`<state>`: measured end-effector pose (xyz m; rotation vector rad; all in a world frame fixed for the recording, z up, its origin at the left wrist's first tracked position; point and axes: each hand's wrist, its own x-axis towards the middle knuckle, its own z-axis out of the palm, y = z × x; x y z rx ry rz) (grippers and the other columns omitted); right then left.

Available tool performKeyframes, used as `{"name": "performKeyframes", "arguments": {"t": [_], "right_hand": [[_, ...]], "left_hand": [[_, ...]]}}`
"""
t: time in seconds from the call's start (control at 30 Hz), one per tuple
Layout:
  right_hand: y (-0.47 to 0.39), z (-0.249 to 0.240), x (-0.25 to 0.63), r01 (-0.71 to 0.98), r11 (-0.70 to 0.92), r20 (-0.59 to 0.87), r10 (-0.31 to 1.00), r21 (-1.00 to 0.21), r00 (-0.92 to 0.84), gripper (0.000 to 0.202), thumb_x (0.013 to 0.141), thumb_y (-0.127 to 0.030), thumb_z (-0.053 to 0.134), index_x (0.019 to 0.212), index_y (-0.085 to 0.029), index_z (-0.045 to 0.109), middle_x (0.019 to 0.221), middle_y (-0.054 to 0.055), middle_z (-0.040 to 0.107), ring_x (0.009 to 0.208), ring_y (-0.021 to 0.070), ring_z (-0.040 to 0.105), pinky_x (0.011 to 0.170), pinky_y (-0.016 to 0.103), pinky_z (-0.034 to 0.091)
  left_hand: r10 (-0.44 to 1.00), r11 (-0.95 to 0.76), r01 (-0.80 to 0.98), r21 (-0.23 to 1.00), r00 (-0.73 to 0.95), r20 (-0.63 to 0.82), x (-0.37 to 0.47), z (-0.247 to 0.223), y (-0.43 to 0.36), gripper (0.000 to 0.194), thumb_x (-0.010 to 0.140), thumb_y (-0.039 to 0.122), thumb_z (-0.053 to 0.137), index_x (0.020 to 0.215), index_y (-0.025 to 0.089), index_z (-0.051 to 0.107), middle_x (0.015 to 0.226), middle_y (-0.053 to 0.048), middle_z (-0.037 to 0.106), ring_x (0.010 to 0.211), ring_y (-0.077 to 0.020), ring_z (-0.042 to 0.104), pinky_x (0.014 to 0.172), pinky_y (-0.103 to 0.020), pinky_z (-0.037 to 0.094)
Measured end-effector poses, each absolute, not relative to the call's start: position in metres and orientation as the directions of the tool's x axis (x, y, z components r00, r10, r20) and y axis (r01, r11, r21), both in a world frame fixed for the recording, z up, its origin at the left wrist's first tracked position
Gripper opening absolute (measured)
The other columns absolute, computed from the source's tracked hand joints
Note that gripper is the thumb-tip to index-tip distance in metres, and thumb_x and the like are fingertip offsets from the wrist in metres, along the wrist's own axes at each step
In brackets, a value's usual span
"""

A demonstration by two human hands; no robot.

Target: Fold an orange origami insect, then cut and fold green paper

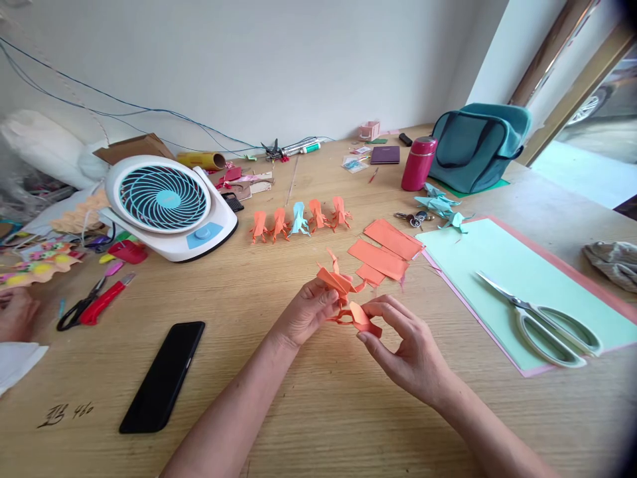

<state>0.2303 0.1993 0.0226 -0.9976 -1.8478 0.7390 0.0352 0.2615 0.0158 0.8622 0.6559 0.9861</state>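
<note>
Between my hands is an orange folded-paper figure (340, 281) with thin bent limbs. My left hand (309, 311) pinches its upper part between thumb and fingers. My right hand (409, 345) has thumb and fingertips on the wider orange flap (364, 320) at its lower right. Whether this is one figure or two joined pieces I cannot tell. Beyond my hands, several similar orange paper figures (316, 216) stand in a row with a light blue paper figure (299, 219) among them. Orange paper strips (379, 257) lie flat just past my right hand.
White scissors (542, 322) rest on light green paper sheets (462, 292) at right. A black phone (163, 377) lies at left, near a white fan (172, 209). Another person's hand (17, 313) is at the left edge. A pink flask (419, 164) and teal bag (480, 147) stand behind.
</note>
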Motion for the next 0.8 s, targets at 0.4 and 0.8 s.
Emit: {"name": "performKeyframes", "arguments": {"t": [0.4,0.8], "right_hand": [[0.198,0.020,0.232,0.402,0.650,0.570,0.760,-0.645,-0.313,0.031,0.092,-0.015,0.061,0.121,-0.024,0.054,0.137,0.015,0.057,0.126,0.0261,0.056,0.099,0.041,0.052],[0.201,0.018,0.233,0.349,0.662,0.590,0.749,-0.663,-0.300,0.030,0.092,-0.016,0.061,0.121,-0.021,0.057,0.138,0.017,0.056,0.128,0.0263,0.056,0.099,0.040,0.052]], "left_hand": [[0.931,0.155,-0.246,0.957,0.361,-0.058,0.046,0.026,0.256,0.026,0.073,0.029,0.083,0.096,0.018,0.076,0.089,-0.003,0.073,0.085,-0.0170,0.065,0.081,-0.028,0.048],[0.892,0.205,-0.317,0.926,0.451,-0.043,0.042,0.028,0.256,0.033,0.073,0.026,0.084,0.104,0.020,0.076,0.094,-0.003,0.074,0.083,-0.0157,0.068,0.076,-0.025,0.052]]}}
